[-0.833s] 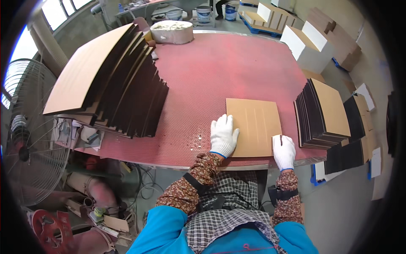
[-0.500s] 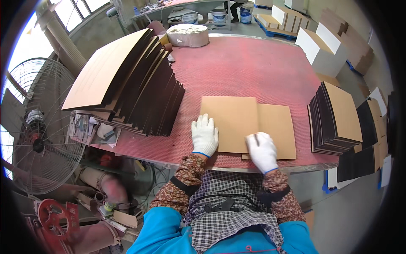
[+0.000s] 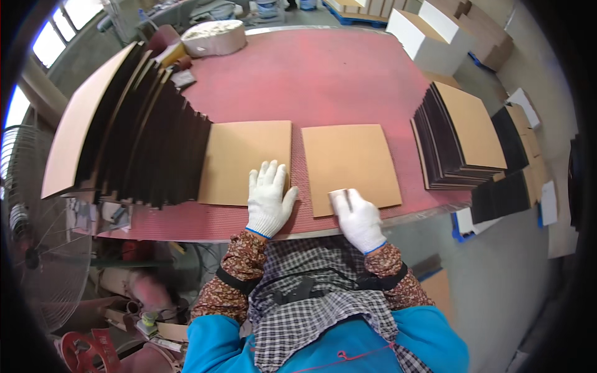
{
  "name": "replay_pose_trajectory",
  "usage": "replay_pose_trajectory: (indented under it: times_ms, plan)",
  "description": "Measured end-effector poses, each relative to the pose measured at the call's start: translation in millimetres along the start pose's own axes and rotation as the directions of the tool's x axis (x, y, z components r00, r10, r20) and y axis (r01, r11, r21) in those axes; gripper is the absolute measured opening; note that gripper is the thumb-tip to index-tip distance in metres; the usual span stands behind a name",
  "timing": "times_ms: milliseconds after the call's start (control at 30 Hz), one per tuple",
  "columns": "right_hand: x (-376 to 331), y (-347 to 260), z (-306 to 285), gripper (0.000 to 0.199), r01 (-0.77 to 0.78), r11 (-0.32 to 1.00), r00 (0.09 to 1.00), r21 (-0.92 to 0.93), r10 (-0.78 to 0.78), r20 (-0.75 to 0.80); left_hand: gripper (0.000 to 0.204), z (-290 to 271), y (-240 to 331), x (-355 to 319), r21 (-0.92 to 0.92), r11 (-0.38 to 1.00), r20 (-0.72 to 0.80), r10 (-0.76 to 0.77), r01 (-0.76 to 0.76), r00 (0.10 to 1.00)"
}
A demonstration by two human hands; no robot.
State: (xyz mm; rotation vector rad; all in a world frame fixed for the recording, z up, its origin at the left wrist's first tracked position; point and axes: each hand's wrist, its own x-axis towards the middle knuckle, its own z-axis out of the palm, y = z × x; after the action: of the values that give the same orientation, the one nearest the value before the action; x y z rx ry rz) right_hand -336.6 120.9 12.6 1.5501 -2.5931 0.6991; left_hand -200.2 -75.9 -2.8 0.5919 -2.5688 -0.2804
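Observation:
Two flat tan boards lie side by side on the pink table with a narrow gap between them. My left hand (image 3: 269, 198), in a white knit glove, rests flat with fingers apart on the lower right corner of the left board (image 3: 245, 155). My gloved right hand (image 3: 360, 221) is closed at the lower left corner of the right board (image 3: 351, 158). Between its fingers is a small pale pad-like piece (image 3: 337, 200), mostly covered, its exact kind unclear. It touches or nearly touches the board's edge.
A tall leaning stack of dark-edged boards (image 3: 149, 133) stands at the left, beside the left board. A smaller stack (image 3: 463, 140) sits at the table's right end. The pink textured table (image 3: 286, 74) bears a round whitish block (image 3: 214, 38) at the back left. A fan (image 3: 50, 248) stands left.
The two boards, overlapping before, now lie apart; the left one has gone left with my left hand. My right hand has shifted to the right board's lower left corner. The view has swung right.

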Motion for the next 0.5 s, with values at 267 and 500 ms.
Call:
replay_pose_trajectory:
  times_ms: [267,500]
  plan:
    - [-38.8,82.2,-34.4,0.023,-0.216,0.897,0.955,-0.385,0.277,0.109,0.067,49.4,71.8,2.9,-0.066,0.997,0.028,-0.048,0.05,0.998]
    - [-23.5,73.0,-42.4,0.023,-0.01,0.878,0.986,-0.478,0.089,0.143,0.065,52.2,74.3,-1.4,-0.071,0.995,0.039,-0.072,0.074,0.997]
